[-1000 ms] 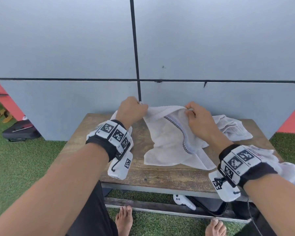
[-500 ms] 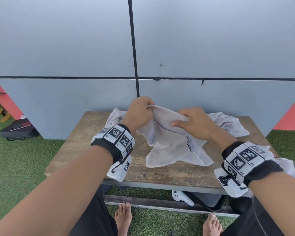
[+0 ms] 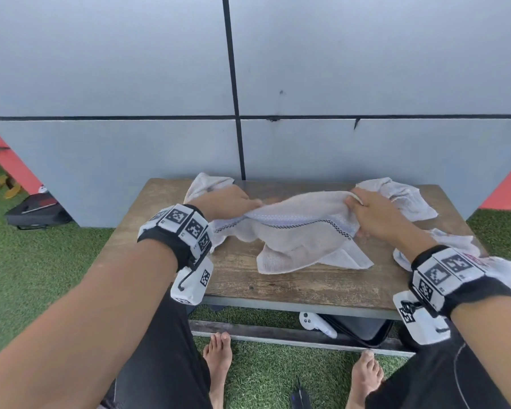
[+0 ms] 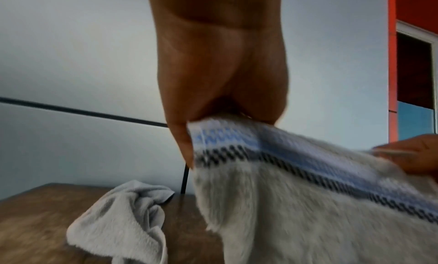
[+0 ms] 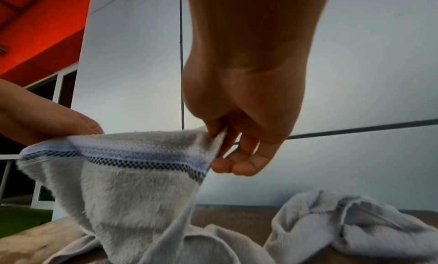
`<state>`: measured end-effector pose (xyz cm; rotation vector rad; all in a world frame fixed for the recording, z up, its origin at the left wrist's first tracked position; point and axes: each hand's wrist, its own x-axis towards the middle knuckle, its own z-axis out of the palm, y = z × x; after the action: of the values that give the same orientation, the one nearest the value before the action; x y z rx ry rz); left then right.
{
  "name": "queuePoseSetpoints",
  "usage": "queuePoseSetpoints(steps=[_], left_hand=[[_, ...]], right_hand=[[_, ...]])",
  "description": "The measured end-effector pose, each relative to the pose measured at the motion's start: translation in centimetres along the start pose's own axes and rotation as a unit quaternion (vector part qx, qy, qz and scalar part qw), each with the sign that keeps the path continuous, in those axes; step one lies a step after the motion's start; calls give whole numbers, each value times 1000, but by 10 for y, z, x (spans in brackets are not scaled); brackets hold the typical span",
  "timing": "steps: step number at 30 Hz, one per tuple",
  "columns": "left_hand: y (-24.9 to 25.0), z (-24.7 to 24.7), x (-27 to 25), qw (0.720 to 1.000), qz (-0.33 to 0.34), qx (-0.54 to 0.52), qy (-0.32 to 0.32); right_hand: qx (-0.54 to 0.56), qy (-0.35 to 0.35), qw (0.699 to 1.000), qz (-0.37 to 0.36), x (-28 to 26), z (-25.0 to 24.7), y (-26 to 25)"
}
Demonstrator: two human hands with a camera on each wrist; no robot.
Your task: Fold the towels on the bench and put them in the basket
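A white towel (image 3: 295,231) with a blue and black checked border is stretched between both hands just above the wooden bench (image 3: 292,281). My left hand (image 3: 233,202) pinches its left end (image 4: 213,135). My right hand (image 3: 366,214) pinches the right end (image 5: 213,137), thumb and fingers curled on the cloth. The towel's lower part droops onto the bench. No basket is in view.
Crumpled white towels lie at the bench's back left (image 3: 207,184), back right (image 3: 401,193) and right edge (image 3: 455,249). A grey wall (image 3: 366,84) stands right behind the bench. Under it sit a white controller (image 3: 316,323) and a dark case (image 3: 363,332). My bare feet (image 3: 219,358) stand on green turf.
My hands have moved apart and lowered, pulling the towel's bordered edge out straight across the bench. Before, they held it bunched close together higher up.
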<state>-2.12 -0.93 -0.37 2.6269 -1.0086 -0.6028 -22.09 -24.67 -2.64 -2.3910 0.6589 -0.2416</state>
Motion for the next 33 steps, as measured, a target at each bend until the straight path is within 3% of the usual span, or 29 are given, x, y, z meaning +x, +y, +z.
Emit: queuePoseSetpoints(steps=[1,3,5,7,11,15,18,20,25,30,33], left_hand=[[2,5,-2,996,-14,24,-80],[-1,20,2,986,-18,40,-159],[-2,36,10,986,-19,61,-155],[-5,48,20,992,1,60,-109],[-5,63,41,997,46,-11,-54],[3,85,51,991,43,19,-124],[-1,108,64,988,35,-4,-152],[0,117,73,987,63,-60,-137],[18,95,103,986,103,-89,-100],[38,28,153,979,115,-153,66],[45,-12,184,965,108,-175,160]], right_hand=[[-25,-21,999,5,0,6,6],[-82,-65,994,24,-1,18,20],[-112,-98,987,56,-4,30,29],[-129,-122,981,73,-6,41,36],[-161,-156,971,86,-3,66,44],[-177,-171,965,93,10,92,46],[-210,-192,959,1,23,106,40],[-159,-201,967,-17,32,110,40],[-59,-181,980,-49,70,99,34],[-16,-55,992,-115,149,48,9],[-4,17,995,-101,203,12,-3]])
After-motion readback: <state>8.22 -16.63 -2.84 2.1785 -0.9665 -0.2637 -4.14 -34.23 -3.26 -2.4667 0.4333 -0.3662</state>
